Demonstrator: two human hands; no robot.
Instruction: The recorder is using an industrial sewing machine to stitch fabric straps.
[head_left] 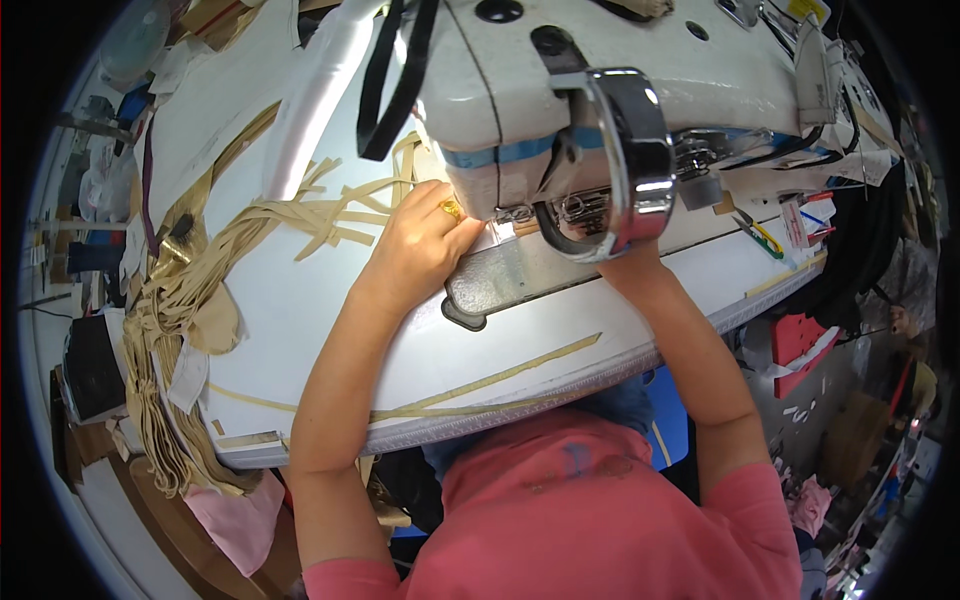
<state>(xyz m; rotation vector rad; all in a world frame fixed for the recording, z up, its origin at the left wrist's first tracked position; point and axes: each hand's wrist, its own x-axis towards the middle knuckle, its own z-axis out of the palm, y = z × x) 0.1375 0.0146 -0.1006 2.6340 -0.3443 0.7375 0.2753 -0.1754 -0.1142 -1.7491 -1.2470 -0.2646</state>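
Observation:
A white sewing machine (490,100) stands on the table in front of me. My left hand (425,238) is beside its needle end, fingers bent and closed, with a yellow ring on one finger. What lies between those fingertips is hidden. Close to that hand, beige fabric strips (290,215) lie loose on the table, some reaching behind it. My right hand (628,262) is at the machine's front, under a chrome ring-shaped part (640,150). That part covers its fingers, so their hold does not show. The metal machine bed (520,278) sits between my hands.
A long bundle of beige strips (165,400) hangs over the table's left edge. Thin tan strips (500,378) lie along the front edge. Yellow-and-green snips (760,235) rest at the right. A white tube (320,100) and a black strap (395,90) rise left of the machine.

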